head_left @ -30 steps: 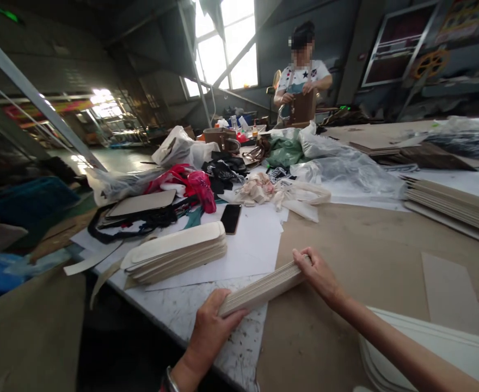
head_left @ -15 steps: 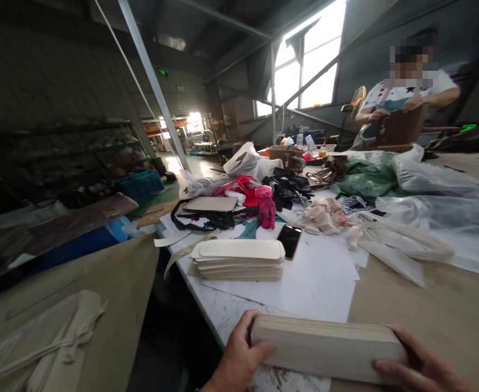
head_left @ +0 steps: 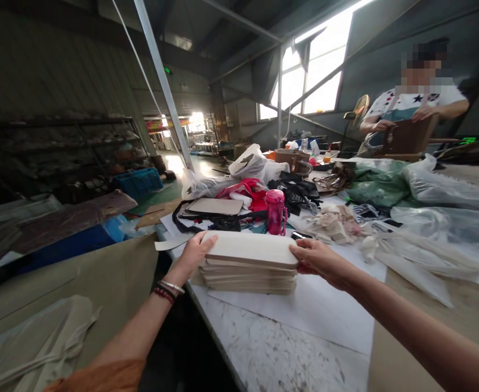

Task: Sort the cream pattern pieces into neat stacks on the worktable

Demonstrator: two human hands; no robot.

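Note:
Both my hands grip a bundle of cream, round-cornered flat panels [head_left: 250, 249] by its two short ends. My left hand [head_left: 194, 253] has its thumb on top at the left end. At the right end, my right hand [head_left: 313, 260] is closed with the thumb on the upper face. The bundle is on or just above a larger stack of similar panels [head_left: 250, 279]; whether its underside fully rests there I cannot tell. Behind my right fingers a phone [head_left: 300, 236] is mostly hidden. A pink bottle [head_left: 276, 212] stands just behind the panels.
White sheets cover part of the table [head_left: 288, 348]. Plastic bags [head_left: 439, 239], cloth scraps [head_left: 337, 220] and thin boards [head_left: 215, 206] lie around. At lower left is another surface with wrapped pieces [head_left: 39, 348]. A co-worker [head_left: 415, 109] across the table handles a brown bag [head_left: 409, 136].
My hands have carried the bundle of panels from the near edge of the table forward and left, onto or just over the stack. The view has shifted slightly.

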